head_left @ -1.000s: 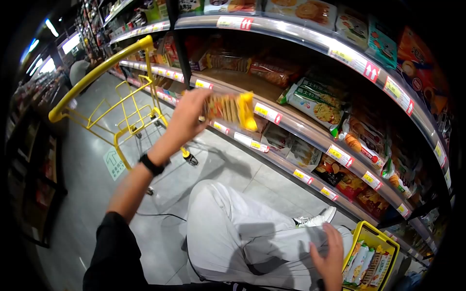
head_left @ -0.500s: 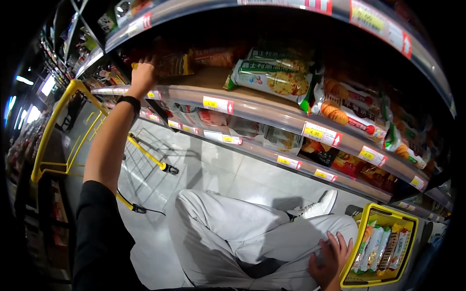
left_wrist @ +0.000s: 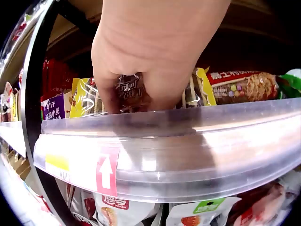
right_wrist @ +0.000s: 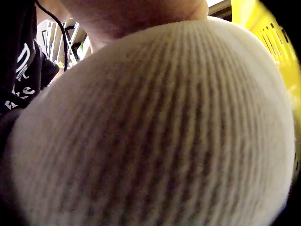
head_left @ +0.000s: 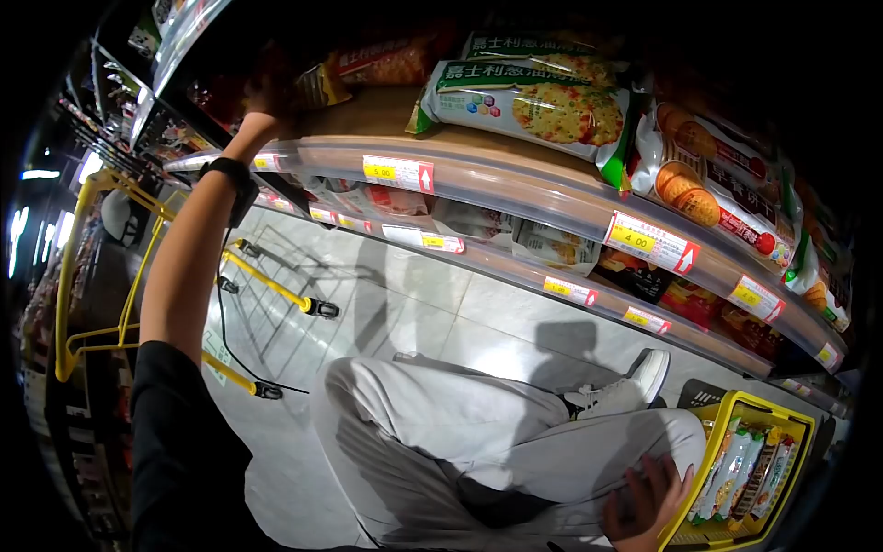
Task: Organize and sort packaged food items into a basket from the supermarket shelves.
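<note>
On the middle shelf (head_left: 368, 115), at its left end, my left hand (head_left: 265, 97) grips a yellow-ended biscuit packet (head_left: 322, 85) from above. In the left wrist view, thumb and fingers straddle the packet's brown label (left_wrist: 129, 89), with the fingertips hidden behind the clear shelf lip (left_wrist: 160, 136). A red-topped biscuit packet (left_wrist: 242, 87) lies just to its right. My right hand (head_left: 648, 501) rests on the knee of the grey trousers with its fingers loosely bent, holding nothing; the ribbed trouser cloth (right_wrist: 155, 132) fills most of the right wrist view.
A yellow basket (head_left: 696, 488) with several upright packets stands beside the right knee. Green and white cracker packets (head_left: 524, 106) lie farther right on the shelf. A yellow trolley (head_left: 66, 267) stands at the left, and a black cable (head_left: 235, 340) crosses the floor.
My left hand has carried the yellow-ended packet from in front of the shelf leftward onto it, and still grips it there. The right hand has settled on the knee.
</note>
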A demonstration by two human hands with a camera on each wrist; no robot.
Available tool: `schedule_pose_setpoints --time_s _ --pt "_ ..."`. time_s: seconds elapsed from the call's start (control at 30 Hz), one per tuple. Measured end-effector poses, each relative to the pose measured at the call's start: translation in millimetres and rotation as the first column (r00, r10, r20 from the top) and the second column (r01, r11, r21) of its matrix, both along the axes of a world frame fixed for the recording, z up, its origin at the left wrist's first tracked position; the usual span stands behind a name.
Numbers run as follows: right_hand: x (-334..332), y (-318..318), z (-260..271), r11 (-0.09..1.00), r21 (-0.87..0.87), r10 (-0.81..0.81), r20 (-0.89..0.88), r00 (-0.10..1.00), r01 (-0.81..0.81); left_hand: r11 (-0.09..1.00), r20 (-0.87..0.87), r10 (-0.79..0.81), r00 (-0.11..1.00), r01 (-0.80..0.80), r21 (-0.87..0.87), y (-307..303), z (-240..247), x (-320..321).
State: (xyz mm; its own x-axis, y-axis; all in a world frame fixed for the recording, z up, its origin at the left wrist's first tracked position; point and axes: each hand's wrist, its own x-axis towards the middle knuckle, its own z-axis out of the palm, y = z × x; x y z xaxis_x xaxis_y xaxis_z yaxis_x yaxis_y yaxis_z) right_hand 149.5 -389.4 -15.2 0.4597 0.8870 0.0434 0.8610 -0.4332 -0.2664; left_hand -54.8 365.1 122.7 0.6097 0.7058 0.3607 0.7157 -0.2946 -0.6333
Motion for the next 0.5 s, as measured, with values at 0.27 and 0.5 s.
schedule_pose_setpoints --time_s 0.27,0.5 --pt "-4.5 -0.8 -0.7 0.998 0.058 -0.003 0.004 1.000 0.003 0.653 0.876 -0.241 0.418 0.737 -0.172 13.4 -32.4 -28.8" --pt "-1.7 -2.0 -8.4 0.997 0.071 -0.011 0.049 0.999 0.007 0.779 0.740 -0.451 0.500 0.625 0.052 50.5 -49.7 -37.2"
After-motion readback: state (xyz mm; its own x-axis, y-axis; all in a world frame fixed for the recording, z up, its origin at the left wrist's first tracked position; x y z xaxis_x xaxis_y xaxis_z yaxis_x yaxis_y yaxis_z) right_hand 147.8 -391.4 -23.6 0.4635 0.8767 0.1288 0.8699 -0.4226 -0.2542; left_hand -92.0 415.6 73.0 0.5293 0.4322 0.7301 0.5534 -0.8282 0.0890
